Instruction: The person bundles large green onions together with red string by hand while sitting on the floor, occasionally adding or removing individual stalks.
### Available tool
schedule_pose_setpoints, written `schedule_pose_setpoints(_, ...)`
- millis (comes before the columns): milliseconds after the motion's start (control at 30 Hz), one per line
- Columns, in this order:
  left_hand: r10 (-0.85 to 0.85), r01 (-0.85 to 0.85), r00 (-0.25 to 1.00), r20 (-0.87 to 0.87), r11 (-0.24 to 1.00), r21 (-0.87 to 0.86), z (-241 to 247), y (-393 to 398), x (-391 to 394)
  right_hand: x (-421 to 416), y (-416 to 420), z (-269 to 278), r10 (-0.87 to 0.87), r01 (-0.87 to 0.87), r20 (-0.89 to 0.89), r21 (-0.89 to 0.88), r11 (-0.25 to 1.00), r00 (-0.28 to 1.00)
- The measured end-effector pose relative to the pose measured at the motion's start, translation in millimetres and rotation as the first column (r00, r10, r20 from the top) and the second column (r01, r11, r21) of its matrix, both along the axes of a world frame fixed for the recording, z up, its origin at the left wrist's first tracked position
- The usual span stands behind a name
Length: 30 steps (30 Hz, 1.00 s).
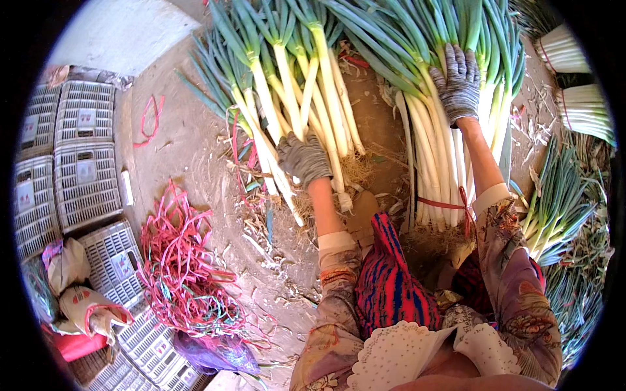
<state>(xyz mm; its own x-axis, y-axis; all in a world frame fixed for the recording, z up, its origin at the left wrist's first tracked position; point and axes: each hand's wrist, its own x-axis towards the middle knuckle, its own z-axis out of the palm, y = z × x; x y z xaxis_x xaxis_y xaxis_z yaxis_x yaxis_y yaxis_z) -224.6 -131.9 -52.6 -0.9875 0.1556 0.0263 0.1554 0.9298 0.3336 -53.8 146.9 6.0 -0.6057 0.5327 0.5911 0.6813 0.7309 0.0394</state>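
My left hand (304,159), in a grey striped knit glove, curls over the white lower stalks of a loose pile of long green onions (283,105). Its fingertips are hidden among the stalks. Higher and to the right, my right hand (458,83), gloved alike, lies on a thick bundle of long green onions (430,146). Its fingers are stretched over the place where white stems turn green, thumb apart. Round the bundle's lower stems runs a red tie (442,204), knotted at the front. The roots of both groups point toward me.
A tangled heap of red plastic strips (188,273) lies left on the dirt floor. Grey plastic crates (88,188) line the far left, with sacks (85,305) on them. Tied onion bundles (587,110) and loose onions (562,205) lie right. Striped red-blue cloth (393,283) covers my legs.
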Motion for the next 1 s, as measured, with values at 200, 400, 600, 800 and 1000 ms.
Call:
schedule_pose_setpoints(200,-0.065,0.077,0.995,-0.073,0.981,0.178,28,-8,20,3,-5,-6,-0.003,0.004,-0.014,0.019,1.0,1.0)
schedule_pose_setpoints(400,-0.458,-0.315,0.666,0.588,0.543,0.779,62,23,61,3,-6,3,-0.07,0.071,0.085,-0.006,0.997,0.994)
schedule_pose_setpoints(600,-0.628,-0.033,0.546,0.554,0.644,0.764,61,50,105,-23,-106,33,0.001,-0.134,-0.14,-0.946,0.294,0.99)
schedule_pose_setpoints(800,-0.852,0.367,0.203,0.483,0.523,0.769,67,40,120,-28,-56,-5,0.243,-0.216,-0.211,-0.976,-0.007,0.947)
schedule_pose_setpoints(1000,-0.807,0.152,0.331,0.489,0.557,0.816,24,51,147,35,-28,103,-0.053,-0.405,-0.402,-0.898,-0.171,0.914)
